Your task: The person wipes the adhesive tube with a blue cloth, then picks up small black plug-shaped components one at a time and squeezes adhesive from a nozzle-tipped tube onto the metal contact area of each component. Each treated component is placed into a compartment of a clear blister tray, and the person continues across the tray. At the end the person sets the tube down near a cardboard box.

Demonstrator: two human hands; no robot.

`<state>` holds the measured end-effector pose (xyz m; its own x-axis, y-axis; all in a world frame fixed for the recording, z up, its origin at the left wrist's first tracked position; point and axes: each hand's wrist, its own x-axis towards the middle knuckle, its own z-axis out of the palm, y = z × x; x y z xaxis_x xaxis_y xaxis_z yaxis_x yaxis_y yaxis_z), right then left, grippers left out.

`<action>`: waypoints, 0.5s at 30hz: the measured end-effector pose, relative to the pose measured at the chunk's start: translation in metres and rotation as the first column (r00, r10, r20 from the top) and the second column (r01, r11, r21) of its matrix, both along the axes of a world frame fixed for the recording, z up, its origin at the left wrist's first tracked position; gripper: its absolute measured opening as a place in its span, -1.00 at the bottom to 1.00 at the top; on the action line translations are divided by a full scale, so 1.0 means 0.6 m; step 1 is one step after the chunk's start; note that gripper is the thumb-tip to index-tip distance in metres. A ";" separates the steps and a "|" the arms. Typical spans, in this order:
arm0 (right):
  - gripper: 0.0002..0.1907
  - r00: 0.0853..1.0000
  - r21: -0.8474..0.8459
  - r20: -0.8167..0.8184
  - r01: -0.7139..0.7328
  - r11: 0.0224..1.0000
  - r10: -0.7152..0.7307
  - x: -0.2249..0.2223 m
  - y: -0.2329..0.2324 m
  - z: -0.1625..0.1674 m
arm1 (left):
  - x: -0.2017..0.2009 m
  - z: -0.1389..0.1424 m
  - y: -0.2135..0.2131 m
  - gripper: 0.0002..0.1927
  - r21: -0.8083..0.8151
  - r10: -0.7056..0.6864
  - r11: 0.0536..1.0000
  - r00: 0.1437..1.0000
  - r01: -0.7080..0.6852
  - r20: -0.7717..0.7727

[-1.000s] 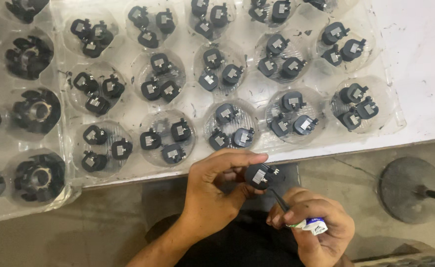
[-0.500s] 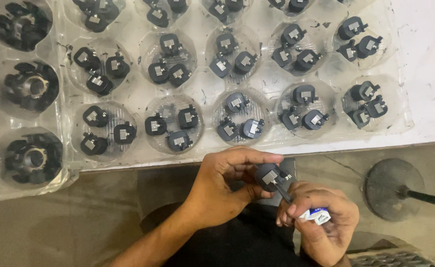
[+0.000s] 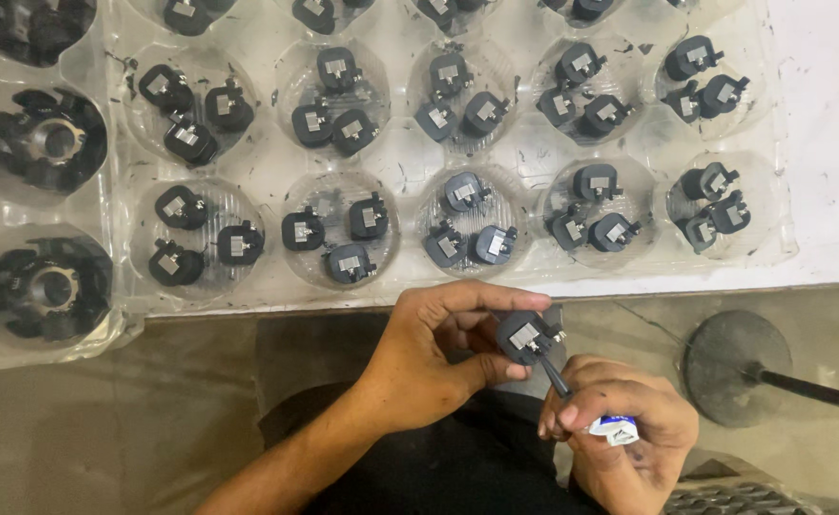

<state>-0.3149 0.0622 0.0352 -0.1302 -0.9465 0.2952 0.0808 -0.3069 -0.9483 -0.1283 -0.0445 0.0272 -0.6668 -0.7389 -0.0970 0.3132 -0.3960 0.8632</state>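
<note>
My left hand (image 3: 429, 358) pinches a small black plastic part (image 3: 526, 336) with a metal insert, held just below the table's edge. My right hand (image 3: 620, 429) grips a thin dark-tipped pen-like tool (image 3: 555, 375) with a white and blue body; its tip touches the underside of the part. Above both hands a clear plastic tray (image 3: 400, 162) holds round pockets, each with three similar black parts.
A second clear tray (image 3: 104, 324) at the left carries larger black ring-shaped pieces (image 3: 47, 286). A round black stand base (image 3: 734, 367) with a rod rests on the floor at the right. White table surface (image 3: 829, 114) shows at the far right.
The view has shifted so the trays sit lower and nearer. My hands stay together at the part, and the tool tip has come up against it.
</note>
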 end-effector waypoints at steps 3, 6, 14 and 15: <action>-0.92 1.000 -0.042 -0.009 -0.009 0.999 0.009 -0.001 -0.004 -0.002 | 0.002 -0.005 0.001 -0.50 -0.005 0.017 1.000 1.000 -0.017 -0.026; -0.92 0.999 -0.024 -0.037 -0.016 1.000 0.015 -0.001 -0.004 -0.003 | 0.002 -0.014 0.003 -0.53 0.017 0.033 0.999 0.996 -0.032 -0.078; -0.87 0.958 -0.030 0.240 0.170 0.985 -0.158 0.025 0.012 -0.023 | -0.009 -0.041 0.034 -0.54 0.248 0.023 0.967 0.954 0.054 -0.299; -0.87 0.958 -0.040 0.243 0.169 0.985 -0.154 0.025 0.013 -0.026 | -0.010 -0.043 0.037 -0.55 0.281 0.016 0.957 0.949 0.076 -0.313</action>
<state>-0.3001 0.0697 0.0198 -0.3533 -0.8886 0.2925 0.2465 -0.3900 -0.8872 -0.1340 -0.0225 0.0012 -0.7192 -0.6894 -0.0869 0.5298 -0.6249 0.5734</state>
